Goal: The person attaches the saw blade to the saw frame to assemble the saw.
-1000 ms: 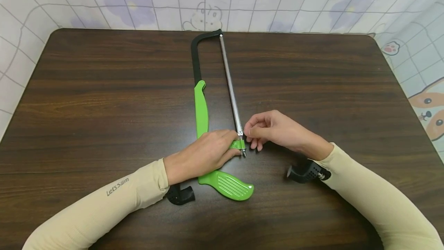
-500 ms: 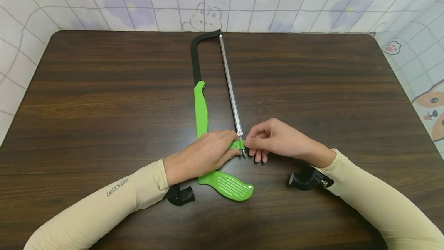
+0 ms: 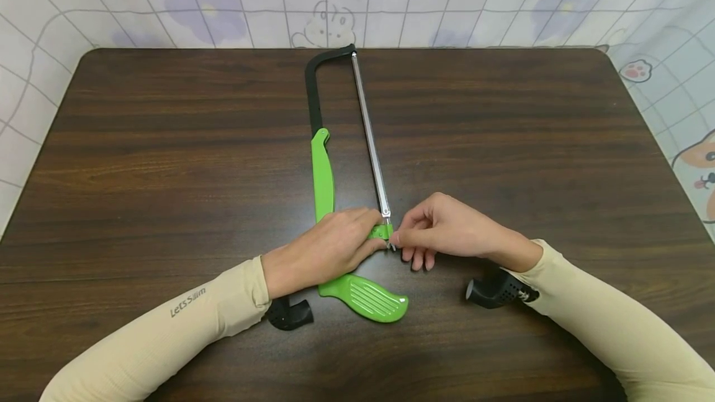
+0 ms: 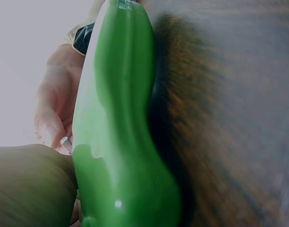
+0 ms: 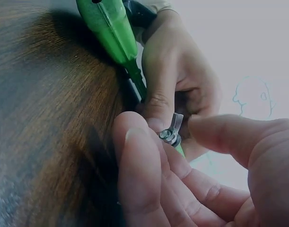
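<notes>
A hacksaw (image 3: 323, 172) with a green and black frame lies flat, its silver blade bar (image 3: 370, 135) to the right and its green handle (image 3: 368, 299) towards me. My left hand (image 3: 329, 244) lies across the frame and grips it beside the green blade holder (image 3: 382, 232). At the end of that holder, a metal wing nut (image 5: 169, 136) sticks up between the thumb and curled fingers of my right hand (image 3: 444, 228). The thumb tip is right at the wing in the right wrist view. Green frame (image 4: 123, 94) fills the middle of the left wrist view.
The dark wood-grain table (image 3: 184, 116) reaches back to a white gridded cloth (image 3: 391, 5) with printed flowers and animals. Black wrist mounts hang under both wrists, the left one (image 3: 290, 314) close beside the saw handle.
My right hand has come down and slightly nearer to me, from beside the blade's end to the wing nut. The left hand and the saw have stayed in place.
</notes>
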Demonstrator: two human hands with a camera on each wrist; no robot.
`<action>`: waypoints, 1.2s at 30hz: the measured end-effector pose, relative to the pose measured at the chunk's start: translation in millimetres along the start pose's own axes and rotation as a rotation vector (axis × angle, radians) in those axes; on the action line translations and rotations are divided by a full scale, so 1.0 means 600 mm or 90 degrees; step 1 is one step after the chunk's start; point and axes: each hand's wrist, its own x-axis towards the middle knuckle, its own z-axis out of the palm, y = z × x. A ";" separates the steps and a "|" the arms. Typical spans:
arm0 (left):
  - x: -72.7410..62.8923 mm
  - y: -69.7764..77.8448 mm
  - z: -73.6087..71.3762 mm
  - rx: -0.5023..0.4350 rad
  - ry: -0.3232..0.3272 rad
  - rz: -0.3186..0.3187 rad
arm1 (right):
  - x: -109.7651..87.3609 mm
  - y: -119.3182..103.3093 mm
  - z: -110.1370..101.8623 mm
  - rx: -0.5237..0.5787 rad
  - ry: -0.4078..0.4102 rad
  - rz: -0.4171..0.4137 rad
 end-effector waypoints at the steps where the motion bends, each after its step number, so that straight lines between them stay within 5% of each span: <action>1: 0.000 0.000 0.000 0.001 0.000 0.000 | -0.001 -0.001 0.000 -0.004 0.001 0.001; 36: 0.000 -0.001 -0.001 0.022 -0.006 0.006 | 0.003 0.004 0.007 -0.011 0.006 -0.028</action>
